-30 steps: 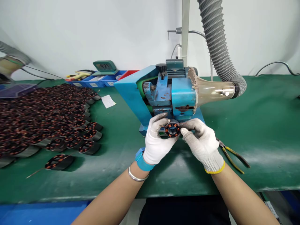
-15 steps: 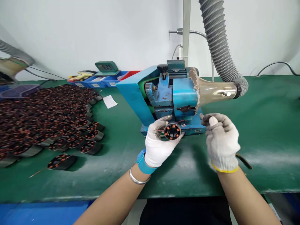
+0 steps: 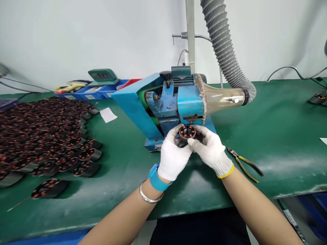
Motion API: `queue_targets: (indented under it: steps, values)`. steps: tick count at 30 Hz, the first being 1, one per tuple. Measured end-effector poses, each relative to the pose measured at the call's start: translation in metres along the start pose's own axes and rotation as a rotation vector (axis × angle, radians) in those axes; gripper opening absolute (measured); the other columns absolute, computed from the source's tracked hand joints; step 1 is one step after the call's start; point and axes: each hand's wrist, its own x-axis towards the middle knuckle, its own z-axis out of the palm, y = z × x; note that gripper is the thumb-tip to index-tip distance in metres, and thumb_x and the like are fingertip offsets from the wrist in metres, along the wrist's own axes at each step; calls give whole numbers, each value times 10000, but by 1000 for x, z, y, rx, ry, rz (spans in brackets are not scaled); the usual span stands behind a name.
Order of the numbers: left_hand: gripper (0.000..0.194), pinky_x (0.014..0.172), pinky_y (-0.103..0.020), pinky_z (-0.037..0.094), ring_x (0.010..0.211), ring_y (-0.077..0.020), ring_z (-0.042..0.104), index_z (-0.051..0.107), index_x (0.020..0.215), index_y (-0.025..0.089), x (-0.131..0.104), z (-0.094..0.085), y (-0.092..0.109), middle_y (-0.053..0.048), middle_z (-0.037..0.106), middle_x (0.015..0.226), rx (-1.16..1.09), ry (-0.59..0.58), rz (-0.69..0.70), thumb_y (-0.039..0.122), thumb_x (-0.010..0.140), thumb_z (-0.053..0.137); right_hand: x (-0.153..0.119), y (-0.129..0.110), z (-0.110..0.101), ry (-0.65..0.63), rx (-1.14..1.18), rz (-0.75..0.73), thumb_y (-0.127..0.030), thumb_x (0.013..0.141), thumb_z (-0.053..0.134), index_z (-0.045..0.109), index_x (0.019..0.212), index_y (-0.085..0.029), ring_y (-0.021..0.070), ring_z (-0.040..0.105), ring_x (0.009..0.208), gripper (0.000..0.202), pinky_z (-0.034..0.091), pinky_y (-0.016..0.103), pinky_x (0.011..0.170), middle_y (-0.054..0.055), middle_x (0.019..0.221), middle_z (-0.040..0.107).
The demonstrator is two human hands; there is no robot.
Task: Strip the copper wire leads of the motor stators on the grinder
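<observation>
– What do we record at this station?
– We record one copper-wound ring (image 3: 185, 138), pinched from both sides: the left hand (image 3: 175, 153) closes its fingers on the left, the right hand (image 3: 211, 146) its thumb and fingers on the right.
– Where do we place it?
– Just at the near side of the blue machine (image 3: 190, 100). We note pliers (image 3: 238, 158) to the right, similar rings (image 3: 46, 129) crowded at left.
</observation>
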Motion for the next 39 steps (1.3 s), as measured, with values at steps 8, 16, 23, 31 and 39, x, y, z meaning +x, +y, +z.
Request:
queue_targets:
  steps: [8,16,23,31,39]
  values:
    - [495,879,-392,550,940,-247,677,594,1057,154,14,14,10,-94,707,1018,272,41,103,158,586,746,12,-14,-1,44,83,34,-336,727,675,616,1079,-164,208,662,931,396,560,324,837,62,1015,703]
    - [385,836,-371,559,905,-247,680,631,982,153,20,14,21,-82,715,957,307,-18,95,159,608,726,14,-17,-1,49,110,36,-361,790,642,640,1045,-185,179,664,870,310,557,277,775,33,943,707]
    - [306,800,-354,564,881,-240,682,649,934,141,23,15,26,-78,729,914,379,10,109,146,631,692,17,-19,0,71,44,58,-382,778,657,661,1009,-181,184,668,850,306,554,285,777,30,924,713]
    - [312,799,-356,566,865,-239,685,641,935,146,27,8,24,-71,725,915,314,-65,107,134,627,686,17,-19,3,101,66,79,-370,763,665,650,1008,-166,188,674,834,318,562,290,751,45,919,716]
    - [305,804,-349,564,859,-223,681,631,923,150,29,8,28,-62,723,905,299,-104,126,155,625,696,15,-18,7,157,106,62,-363,723,683,643,994,-150,193,669,824,346,558,295,745,59,904,716]
